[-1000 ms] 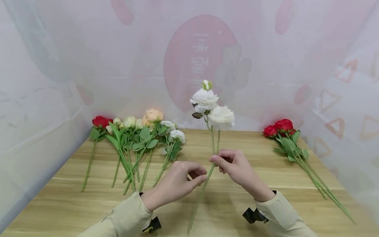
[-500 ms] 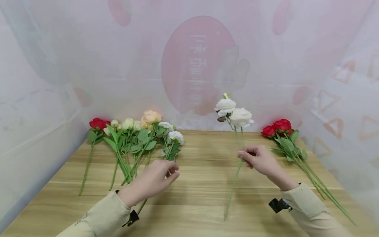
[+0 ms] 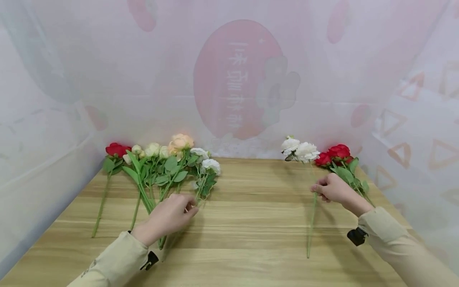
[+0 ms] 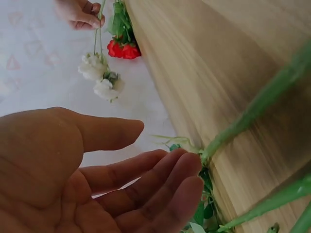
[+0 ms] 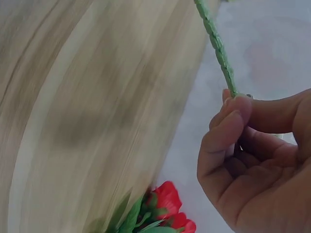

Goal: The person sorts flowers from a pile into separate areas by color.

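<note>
I see the right hand (image 3: 335,189) pinching the white flowers (image 3: 306,152) near the table's (image 3: 251,223) back right corner, partly blocking the red flowers (image 3: 338,151). The left hand (image 3: 168,215), thumb and fingers apart, screens some mixed flowers (image 3: 180,143) toward the back left corner.

free: table (image 3: 247,223) middle | blocked left: mixed flowers (image 3: 171,164) | right: white flowers (image 3: 306,152), red flowers (image 3: 338,151)

The left hand (image 3: 166,217) is held with thumb (image 4: 112,133) and fingers (image 4: 180,204) parted; the right hand (image 3: 335,188) is raised, its fingertips (image 5: 240,106) pinched.
</note>
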`<state>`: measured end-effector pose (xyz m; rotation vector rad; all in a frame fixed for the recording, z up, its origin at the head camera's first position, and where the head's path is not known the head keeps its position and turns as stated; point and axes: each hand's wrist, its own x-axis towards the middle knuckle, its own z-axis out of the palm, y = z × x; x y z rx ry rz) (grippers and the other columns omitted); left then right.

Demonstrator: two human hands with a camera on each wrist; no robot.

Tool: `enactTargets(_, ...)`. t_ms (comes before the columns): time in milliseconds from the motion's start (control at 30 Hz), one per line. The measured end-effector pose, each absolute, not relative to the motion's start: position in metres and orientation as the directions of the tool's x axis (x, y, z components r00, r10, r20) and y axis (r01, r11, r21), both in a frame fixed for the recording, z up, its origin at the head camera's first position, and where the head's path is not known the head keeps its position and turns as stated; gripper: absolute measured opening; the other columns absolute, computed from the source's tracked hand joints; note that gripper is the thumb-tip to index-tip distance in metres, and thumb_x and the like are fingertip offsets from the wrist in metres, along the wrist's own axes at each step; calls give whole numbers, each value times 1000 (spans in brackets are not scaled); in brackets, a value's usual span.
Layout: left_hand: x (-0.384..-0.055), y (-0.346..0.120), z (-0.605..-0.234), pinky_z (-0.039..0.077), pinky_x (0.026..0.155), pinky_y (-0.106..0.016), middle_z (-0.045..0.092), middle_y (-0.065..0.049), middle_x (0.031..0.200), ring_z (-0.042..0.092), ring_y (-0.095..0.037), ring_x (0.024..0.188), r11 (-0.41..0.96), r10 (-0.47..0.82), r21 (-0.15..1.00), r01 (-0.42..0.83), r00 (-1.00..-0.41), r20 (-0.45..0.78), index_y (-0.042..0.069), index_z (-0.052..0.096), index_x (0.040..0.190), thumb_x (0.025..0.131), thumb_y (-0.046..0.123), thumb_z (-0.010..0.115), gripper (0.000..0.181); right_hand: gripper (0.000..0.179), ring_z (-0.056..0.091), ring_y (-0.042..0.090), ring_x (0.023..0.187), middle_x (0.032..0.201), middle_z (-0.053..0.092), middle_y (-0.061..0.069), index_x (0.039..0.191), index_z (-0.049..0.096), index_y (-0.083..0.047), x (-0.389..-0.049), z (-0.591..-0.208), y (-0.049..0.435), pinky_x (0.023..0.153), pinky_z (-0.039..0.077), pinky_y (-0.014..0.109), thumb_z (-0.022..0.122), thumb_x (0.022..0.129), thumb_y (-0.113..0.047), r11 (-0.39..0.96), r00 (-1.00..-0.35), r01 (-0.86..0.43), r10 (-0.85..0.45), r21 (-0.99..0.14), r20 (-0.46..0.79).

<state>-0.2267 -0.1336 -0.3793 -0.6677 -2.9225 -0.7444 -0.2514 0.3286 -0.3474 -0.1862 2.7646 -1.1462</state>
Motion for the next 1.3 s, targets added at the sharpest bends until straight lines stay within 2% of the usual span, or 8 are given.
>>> enactTargets(167, -226, -145, -377, 48, 58, -32, 63, 5, 77, 56, -8, 64, 821, 369, 422, 384, -922, 122, 12, 68, 88, 90, 17, 71, 5, 26, 40, 12, 50, 55, 47, 2, 76, 63, 4, -265, -362, 337, 51, 39, 31, 56, 100, -5, 706, -979, -21, -157, -708, -127)
enactTargets(433, -228, -150, -379, 49, 59, -32, 65, 2, 80, 56, -8, 64, 825, 364, 420, 378, -924, 117, 10, 69, 91, 91, 17, 71, 7, 37, 30, 11, 44, 45, 37, -3, 58, 55, -2, -281, -376, 347, 47, 33, 28, 60, 95, -2, 760, -980, -14, -140, -650, -143)
enactTargets(633, -229, -151, -383, 48, 58, -31, 63, 3, 79, 55, -8, 64, 831, 365, 413, 373, -925, 101, 9, 69, 92, 91, 16, 70, 8, 37, 37, 10, 43, 42, 40, -5, 53, 59, -5, -287, -387, 347, 47, 34, 27, 69, 90, -7, 840, -993, -20, -80, -543, -88)
enactTargets(867, -229, -150, -386, 47, 55, -31, 62, 4, 76, 55, -8, 63, 833, 375, 407, 376, -923, 85, 9, 69, 92, 91, 17, 71, 8, 31, 46, 9, 44, 42, 48, -6, 57, 66, -5, -289, -393, 346, 47, 39, 28, 74, 86, -10, 891, -997, -51, -70, -452, -25)
enactTargets(967, -228, -149, -386, 48, 57, -32, 63, 2, 77, 56, -9, 64, 827, 384, 414, 381, -920, 79, 6, 69, 94, 91, 16, 71, 11, 37, 42, 8, 42, 42, 43, -8, 52, 61, -9, -288, -393, 346, 45, 35, 27, 75, 86, -13, 901, -997, -62, -73, -430, -9)
enactTargets(1133, -228, -147, -385, 49, 59, -33, 63, 2, 77, 56, -8, 64, 823, 394, 421, 381, -917, 60, 4, 70, 97, 91, 16, 71, 13, 54, 23, 7, 43, 43, 25, -10, 44, 41, -19, -283, -386, 344, 43, 25, 25, 73, 88, -20, 912, -998, -59, -64, -406, 0)
enactTargets(1233, -228, -146, -384, 49, 59, -33, 63, 2, 76, 56, -8, 63, 819, 399, 426, 384, -915, 58, 5, 70, 94, 90, 16, 72, 12, 56, 17, 7, 45, 45, 22, -9, 46, 36, -19, -278, -377, 343, 44, 23, 26, 69, 90, -24, 905, -998, -60, -60, -420, 14)
enactTargets(1300, -229, -145, -383, 49, 59, -33, 63, 1, 76, 55, -9, 62, 817, 401, 430, 385, -914, 57, 6, 69, 91, 90, 16, 72, 11, 54, 21, 8, 44, 45, 25, -8, 48, 38, -17, -275, -370, 340, 45, 26, 27, 67, 93, -27, 895, -998, -66, -61, -442, 24)
